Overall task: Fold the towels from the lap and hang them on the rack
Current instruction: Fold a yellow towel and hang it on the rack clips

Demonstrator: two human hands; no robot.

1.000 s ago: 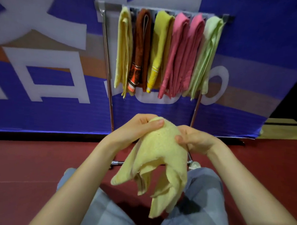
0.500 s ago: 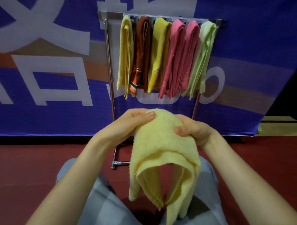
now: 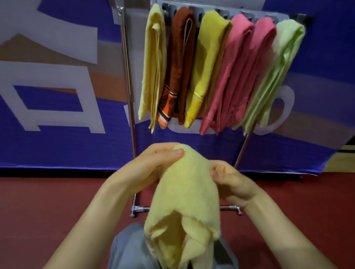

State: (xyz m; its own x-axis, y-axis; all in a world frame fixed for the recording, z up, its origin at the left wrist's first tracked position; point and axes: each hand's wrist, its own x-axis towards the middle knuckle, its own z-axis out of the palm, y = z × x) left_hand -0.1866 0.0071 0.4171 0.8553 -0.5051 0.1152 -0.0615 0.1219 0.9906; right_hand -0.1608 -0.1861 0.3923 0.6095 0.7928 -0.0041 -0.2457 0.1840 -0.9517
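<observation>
A pale yellow towel (image 3: 185,197) hangs doubled over between both hands above my lap, its loose ends drooping onto my grey trousers (image 3: 128,251). My left hand (image 3: 149,167) pinches its top left with thumb and fingers. My right hand (image 3: 231,182) grips its right edge. Straight ahead stands the metal rack (image 3: 130,76), its top bar carrying several folded towels: pale yellow (image 3: 153,63), brown (image 3: 180,60), mustard yellow (image 3: 207,63), two pink (image 3: 235,72), light green (image 3: 277,71).
A blue banner with white and orange shapes (image 3: 53,101) hangs right behind the rack. The floor is dark red (image 3: 39,210). The rack's foot bar (image 3: 139,209) lies on the floor just past my knees.
The towel's sides have been drawn together into a narrower fold, and its lower ends have sunk onto my lap. Both hands kept their hold near the top.
</observation>
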